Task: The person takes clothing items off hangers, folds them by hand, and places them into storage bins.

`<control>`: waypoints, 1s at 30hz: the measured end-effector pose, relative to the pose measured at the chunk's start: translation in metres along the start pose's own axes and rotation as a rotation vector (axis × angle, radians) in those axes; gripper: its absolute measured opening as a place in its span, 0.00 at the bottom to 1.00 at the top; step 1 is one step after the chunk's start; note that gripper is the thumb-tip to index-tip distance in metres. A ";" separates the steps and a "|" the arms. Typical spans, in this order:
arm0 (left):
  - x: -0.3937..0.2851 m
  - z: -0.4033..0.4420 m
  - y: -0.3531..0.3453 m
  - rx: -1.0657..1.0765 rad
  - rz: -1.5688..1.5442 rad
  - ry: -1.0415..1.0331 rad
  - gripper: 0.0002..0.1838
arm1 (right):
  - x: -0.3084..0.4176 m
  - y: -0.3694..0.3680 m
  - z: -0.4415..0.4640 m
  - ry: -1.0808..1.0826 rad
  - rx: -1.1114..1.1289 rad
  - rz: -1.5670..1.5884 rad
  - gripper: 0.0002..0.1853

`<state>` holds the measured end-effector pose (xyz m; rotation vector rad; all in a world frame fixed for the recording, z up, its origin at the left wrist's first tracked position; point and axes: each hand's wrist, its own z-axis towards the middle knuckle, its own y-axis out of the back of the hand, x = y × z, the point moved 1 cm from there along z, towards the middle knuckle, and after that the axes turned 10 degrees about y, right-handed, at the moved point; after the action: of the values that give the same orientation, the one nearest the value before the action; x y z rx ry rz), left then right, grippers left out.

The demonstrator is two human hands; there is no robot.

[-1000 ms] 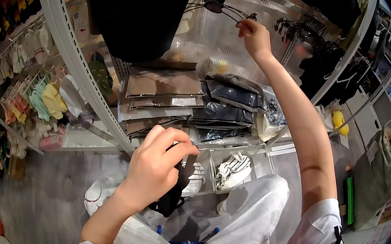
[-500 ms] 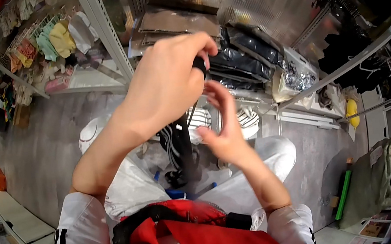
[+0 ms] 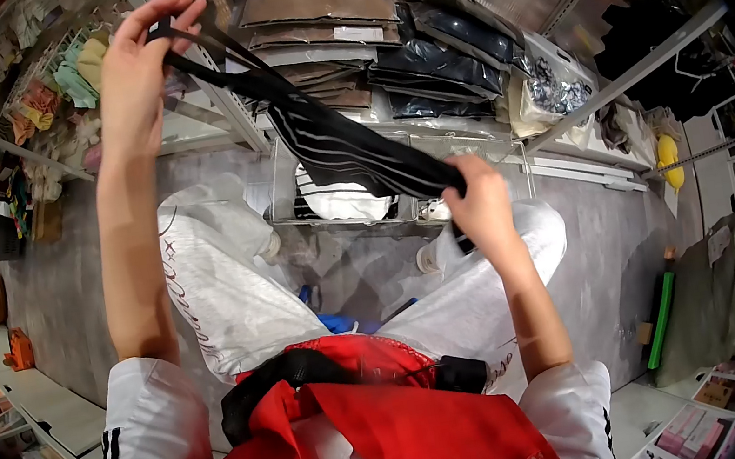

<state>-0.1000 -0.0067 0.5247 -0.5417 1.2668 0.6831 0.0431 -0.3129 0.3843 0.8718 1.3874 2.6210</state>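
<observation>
A black strappy garment with thin white stripes (image 3: 341,139) is stretched slantwise between my hands, above a low bin. My left hand (image 3: 135,79) is raised at the upper left, its thumb and fingers closed on the strap end. Lower on the right, my right hand (image 3: 481,199) grips the garment's other end, with a short dark piece hanging below the fist. Black-and-white striped cloth items (image 3: 340,198) lie in the bin beneath, partly covered by the garment. The garment's exact kind is unclear.
Plastic-wrapped brown packs (image 3: 308,8) and black packs (image 3: 439,69) are stacked on the shelf ahead. A metal shelf post (image 3: 200,74) stands behind my left hand. My legs in light grey trousers (image 3: 240,294) flank the floor before me. A green rod (image 3: 662,320) stands at right.
My hands, close together before, have spread apart. The left moved up and left, the right down and right. The garment, bunched and hanging earlier, is now drawn out between them.
</observation>
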 end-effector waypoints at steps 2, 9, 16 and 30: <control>0.024 0.001 0.001 -0.036 0.077 -0.016 0.13 | -0.007 0.012 0.011 0.119 -0.139 -0.115 0.15; 0.094 0.007 0.004 -0.065 -0.027 0.383 0.14 | -0.068 0.009 0.029 -0.322 -0.062 -0.224 0.16; 0.159 0.036 -0.003 -0.049 0.371 0.429 0.13 | -0.095 -0.020 0.063 -0.165 0.063 -0.158 0.13; 0.242 -0.051 0.010 1.301 1.020 0.576 0.12 | -0.083 -0.074 0.004 0.012 0.989 0.234 0.09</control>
<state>-0.1043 0.0043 0.2773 1.1346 2.1958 0.3438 0.0992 -0.2908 0.2912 1.1065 2.7761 1.9397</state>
